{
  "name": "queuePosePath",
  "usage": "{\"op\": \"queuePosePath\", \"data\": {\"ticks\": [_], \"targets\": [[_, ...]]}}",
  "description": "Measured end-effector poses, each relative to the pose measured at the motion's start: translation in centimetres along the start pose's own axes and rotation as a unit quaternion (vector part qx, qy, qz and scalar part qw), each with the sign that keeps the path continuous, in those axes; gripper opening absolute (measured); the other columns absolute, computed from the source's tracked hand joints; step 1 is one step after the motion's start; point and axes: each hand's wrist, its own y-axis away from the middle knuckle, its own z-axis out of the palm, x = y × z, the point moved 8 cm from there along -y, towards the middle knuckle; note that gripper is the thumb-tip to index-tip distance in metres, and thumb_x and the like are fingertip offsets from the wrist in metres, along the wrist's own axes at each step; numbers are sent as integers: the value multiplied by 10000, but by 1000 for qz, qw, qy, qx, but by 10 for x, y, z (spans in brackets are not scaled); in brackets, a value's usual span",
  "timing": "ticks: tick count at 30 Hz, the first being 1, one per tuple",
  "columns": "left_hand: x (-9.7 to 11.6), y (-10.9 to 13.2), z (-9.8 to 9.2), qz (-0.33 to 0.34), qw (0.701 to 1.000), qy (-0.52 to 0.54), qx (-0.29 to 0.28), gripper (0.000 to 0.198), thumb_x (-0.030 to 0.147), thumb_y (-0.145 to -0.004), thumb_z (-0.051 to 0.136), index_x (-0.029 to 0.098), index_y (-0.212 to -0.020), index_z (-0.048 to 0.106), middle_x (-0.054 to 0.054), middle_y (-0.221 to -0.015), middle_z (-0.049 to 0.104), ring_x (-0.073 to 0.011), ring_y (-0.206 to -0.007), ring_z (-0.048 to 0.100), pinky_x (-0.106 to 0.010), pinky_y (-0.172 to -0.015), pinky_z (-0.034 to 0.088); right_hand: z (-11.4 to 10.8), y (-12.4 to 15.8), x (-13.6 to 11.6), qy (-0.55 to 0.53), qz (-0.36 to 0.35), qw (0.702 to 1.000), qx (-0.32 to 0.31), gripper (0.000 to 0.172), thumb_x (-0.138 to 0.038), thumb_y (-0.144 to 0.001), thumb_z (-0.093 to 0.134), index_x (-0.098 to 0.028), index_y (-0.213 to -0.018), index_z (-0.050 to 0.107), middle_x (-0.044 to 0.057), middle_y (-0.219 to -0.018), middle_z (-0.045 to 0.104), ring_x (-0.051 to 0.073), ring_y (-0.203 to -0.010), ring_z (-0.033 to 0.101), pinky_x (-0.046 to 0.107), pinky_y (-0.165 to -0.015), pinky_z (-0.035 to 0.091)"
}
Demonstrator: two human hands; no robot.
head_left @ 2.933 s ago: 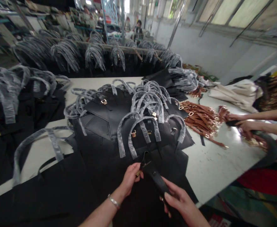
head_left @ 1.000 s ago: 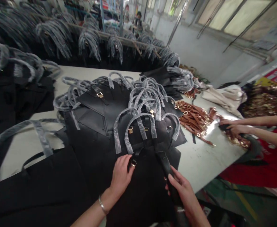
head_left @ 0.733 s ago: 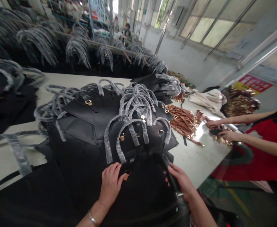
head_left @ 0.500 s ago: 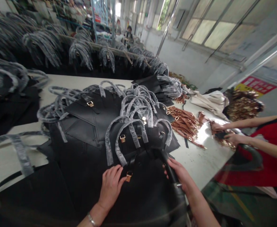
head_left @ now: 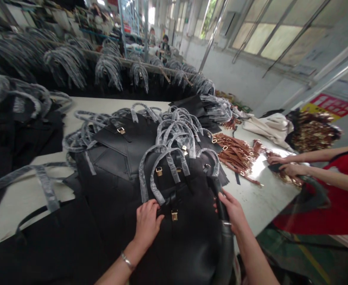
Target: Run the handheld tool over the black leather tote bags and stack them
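In the head view, a long white desk runs across a factory room, with tall windows at the upper right. Along the top of the frame, a rail of black bags hangs with their plastic-wrapped handles bunched together. A heap of black leather tote bags fills the middle of the desk, their handles sleeved in clear plastic. Just right of the heap lie brown leather straps with gold fittings, and a cream cloth lies farther toward the upper right.

At the bottom centre, the left hand lies open with its fingers curved on the black bag nearest the person. A silver bracelet circles the wrist. The fingers sit just beside a short strap with a gold buckle. The right hand is closed around a thick black handle that curves down toward the bottom of the frame.

At the right edge, a co-worker's hands work over a dark strap, apart from the heap.
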Motion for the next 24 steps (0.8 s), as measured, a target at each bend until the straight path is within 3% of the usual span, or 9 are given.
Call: {"op": "queuePosePath", "data": {"ticks": [4, 6, 10, 12, 13, 15, 19, 21, 24], "targets": [[-3, -10, -5, -41, 990, 132, -30, 36, 216, -787, 571, 191, -763, 558, -70, -1015, 606, -254, -980, 533, -441, -878, 402, -21, 31, -4, 24, 9, 1000, 1, 767, -454, -655, 795, -158, -1308, 524, -16, -633, 684, 149, -501, 623, 229, -433, 509], [0, -15, -10, -58, 959, 270, -58, 100, 274, -777, 572, 186, -740, 542, -70, -967, 622, -245, -934, 557, -423, -863, 432, -31, 47, -1, 37, 15, 999, 4, 817, -465, -666, 788, -150, -1353, 479, -12, -629, 686, 155, -507, 623, 237, -448, 505], [32, -22, -35, -99, 803, 560, -177, 316, 358, -759, 582, 148, -994, 606, -97, -1008, 660, -263, -948, 614, -417, -891, 460, -50, 71, 7, 38, 7, 999, 29, 794, -472, -678, 776, -149, -1346, 492, -1, -668, 696, 160, -519, 617, 251, -461, 494], [54, -27, -67, -97, 727, 651, -194, 517, 341, -739, 555, 135, -1213, 553, -119, -1095, 656, -300, -1022, 615, -450, -938, 443, -57, 80, 12, 35, 12, 998, 42, 815, -482, -660, 785, -148, -1344, 493, 13, -706, 709, 172, -540, 626, 263, -467, 500], [63, -31, -86, -90, 709, 674, -189, 601, 339, -716, 546, 128, -1278, 518, -126, -1117, 654, -322, -1045, 610, -473, -949, 436, -61, 83, 16, 31, 16, 998, 47, 837, -484, -647, 793, -144, -1348, 486, 18, -721, 713, 174, -553, 630, 264, -474, 505], [77, -39, -128, -72, 719, 674, -153, 642, 358, -683, 529, 103, -1272, 538, -140, -1144, 648, -363, -1082, 591, -507, -952, 432, -66, 90, 23, 23, 26, 998, 53, 872, -487, -631, 803, -139, -1357, 468, 23, -741, 718, 169, -564, 629, 255, -477, 506], [100, -55, -187, -21, 816, 573, -69, 408, 343, -668, 525, 114, -974, 669, -116, -1093, 666, -364, -1131, 557, -513, -1001, 396, -74, 101, 39, 23, 56, 997, 43, 878, -509, -635, 792, -149, -1361, 454, 18, -732, 711, 164, -542, 622, 248, -453, 487], [114, -63, -183, -2, 852, 518, -75, 283, 306, -673, 549, 130, -862, 665, -89, -991, 687, -328, -1070, 589, -489, -994, 409, -75, 106, 42, 26, 66, 997, 32, 891, -501, -626, 798, -153, -1367, 447, 0, -693, 692, 164, -528, 618, 252, -451, 486], [131, -79, -133, 24, 891, 437, -118, 222, 297, -733, 577, 127, -848, 662, -77, -907, 687, -272, -945, 631, -436, -927, 468, -76, 111, 38, 39, 78, 996, 24, 924, -482, -603, 811, -151, -1383, 440, -14, -664, 666, 158, -507, 604, 255, -453, 483]]}}
